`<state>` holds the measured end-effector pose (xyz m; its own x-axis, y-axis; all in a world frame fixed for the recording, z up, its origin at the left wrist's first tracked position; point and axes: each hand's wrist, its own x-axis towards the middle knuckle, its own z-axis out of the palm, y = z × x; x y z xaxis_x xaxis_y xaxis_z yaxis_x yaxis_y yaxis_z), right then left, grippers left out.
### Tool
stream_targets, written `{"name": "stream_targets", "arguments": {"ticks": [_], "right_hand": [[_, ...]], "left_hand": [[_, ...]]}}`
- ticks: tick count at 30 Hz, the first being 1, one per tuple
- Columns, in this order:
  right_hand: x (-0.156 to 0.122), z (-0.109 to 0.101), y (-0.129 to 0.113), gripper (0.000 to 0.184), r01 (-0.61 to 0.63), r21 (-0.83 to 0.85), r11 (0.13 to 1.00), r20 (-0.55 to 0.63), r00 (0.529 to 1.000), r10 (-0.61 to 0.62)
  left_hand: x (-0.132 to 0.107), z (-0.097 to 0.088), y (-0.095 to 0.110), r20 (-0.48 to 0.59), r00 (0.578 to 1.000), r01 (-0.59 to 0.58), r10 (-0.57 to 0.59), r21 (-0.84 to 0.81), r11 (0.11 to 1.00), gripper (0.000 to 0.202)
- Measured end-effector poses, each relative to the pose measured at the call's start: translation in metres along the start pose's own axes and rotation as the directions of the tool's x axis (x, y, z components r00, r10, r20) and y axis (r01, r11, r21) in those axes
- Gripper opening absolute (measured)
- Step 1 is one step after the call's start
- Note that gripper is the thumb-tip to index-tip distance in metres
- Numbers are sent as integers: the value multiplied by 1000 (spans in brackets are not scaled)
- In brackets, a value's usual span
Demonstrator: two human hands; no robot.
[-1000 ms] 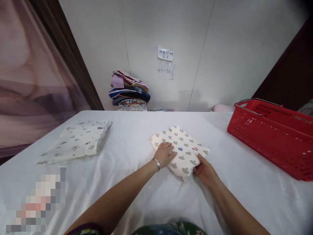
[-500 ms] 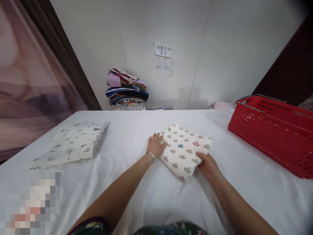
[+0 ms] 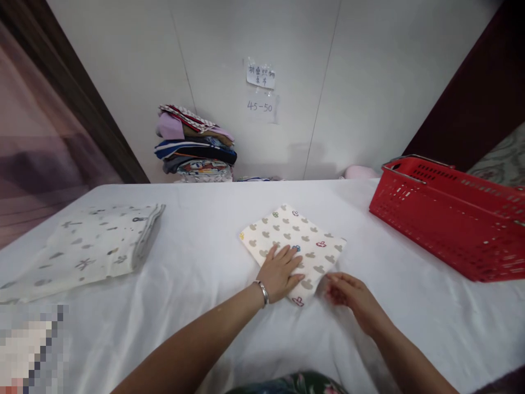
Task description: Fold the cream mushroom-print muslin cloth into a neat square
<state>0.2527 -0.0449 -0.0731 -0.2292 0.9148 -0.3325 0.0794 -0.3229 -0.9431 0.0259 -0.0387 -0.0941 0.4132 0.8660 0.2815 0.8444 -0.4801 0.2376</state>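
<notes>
A folded white cloth point(image 3: 287, 232) lies flat on the white-covered table, set cornerwise. Grey mushroom shapes and a few coloured ones are printed on it. My left hand point(image 3: 281, 271), with a silver bracelet at the wrist, rests on the cloth's near left part, palm down and fingers spread. Just off the near right edge of the cloth is my right hand point(image 3: 348, 295), its fingers bent and partly blurred. Whether the fingertips touch that edge cannot be made out.
Another folded pale cloth point(image 3: 94, 246) with dark prints lies on the left. A red plastic basket point(image 3: 435, 230) stands on the right of the table point(image 3: 197, 328). Behind the far edge rises a stack of folded fabrics point(image 3: 197, 145) against the wall.
My left hand has moved from the cloth's left edge onto its near part. My right hand has come off the right edge and shifted nearer to me. The cloth now lies flatter.
</notes>
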Motion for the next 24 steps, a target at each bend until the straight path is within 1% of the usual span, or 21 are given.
{"name": "stream_targets", "arguments": {"ticks": [1,2,3,4,5,6,7,8,9,11,12,13,14,15,17,18,20,22,23,24], "right_hand": [[-10,2,-4,26,100,-145,984,-15,995,-103],[-19,5,-10,24,232,-280,931,-14,969,-246],[-26,9,-18,22,379,-391,839,4,912,-410],[-29,14,-27,20,515,-473,715,38,822,-568],[-29,19,-35,23,618,-534,577,85,718,-691],[-25,23,-42,29,678,-582,448,139,626,-767],[-17,27,-47,37,697,-629,345,192,569,-800],[-5,29,-48,43,680,-680,275,243,562,-791],[9,31,-46,48,629,-740,237,281,609,-742],[39,31,-33,51,510,-832,218,317,760,-567],[53,30,-23,51,469,-859,207,332,817,-473],[64,28,-13,51,441,-877,190,331,842,-425],[72,26,-3,52,421,-890,175,324,855,-406],[78,24,6,52,415,-894,166,323,856,-403],[81,19,17,52,422,-890,173,317,845,-431],[81,17,20,51,432,-882,190,314,837,-448],[78,14,23,49,454,-855,251,300,827,-476],[76,10,23,44,486,-807,336,267,807,-527],[76,8,23,42,502,-778,377,231,787,-573],[77,6,23,40,515,-754,407,181,759,-626]], "left_hand": [[0,3,0,2,1000,7,-7,2,1000,47],[0,5,0,0,1000,12,-12,6,1000,46],[1,6,-1,-4,1000,16,-16,9,1000,46],[1,7,-1,-6,1000,17,-17,11,1000,46],[2,6,-1,-6,1000,19,-19,12,1000,46],[2,5,0,-5,1000,21,-21,13,1000,46],[2,4,1,-5,1000,25,-24,14,1000,46],[1,4,2,-3,1000,27,-27,14,1000,46],[1,3,3,-2,1000,30,-29,14,999,46],[-1,3,4,-6,999,42,-42,13,999,45],[-2,3,5,-8,999,47,-47,9,999,45],[-3,4,6,-10,999,51,-51,3,999,45],[-4,4,6,-13,999,52,-52,-7,999,44],[-4,4,7,-18,998,53,-53,-22,998,44],[-5,5,8,-27,998,52,-54,-59,997,44],[-6,4,8,-30,998,53,-55,-81,995,43],[-7,3,5,-47,996,72,-78,-124,990,40],[-8,0,-4,-97,983,142,-158,-158,977,36],[-10,-2,-12,-136,963,207,-232,-175,962,35],[-11,-4,-21,-180,927,294,-330,-199,935,36]]}}
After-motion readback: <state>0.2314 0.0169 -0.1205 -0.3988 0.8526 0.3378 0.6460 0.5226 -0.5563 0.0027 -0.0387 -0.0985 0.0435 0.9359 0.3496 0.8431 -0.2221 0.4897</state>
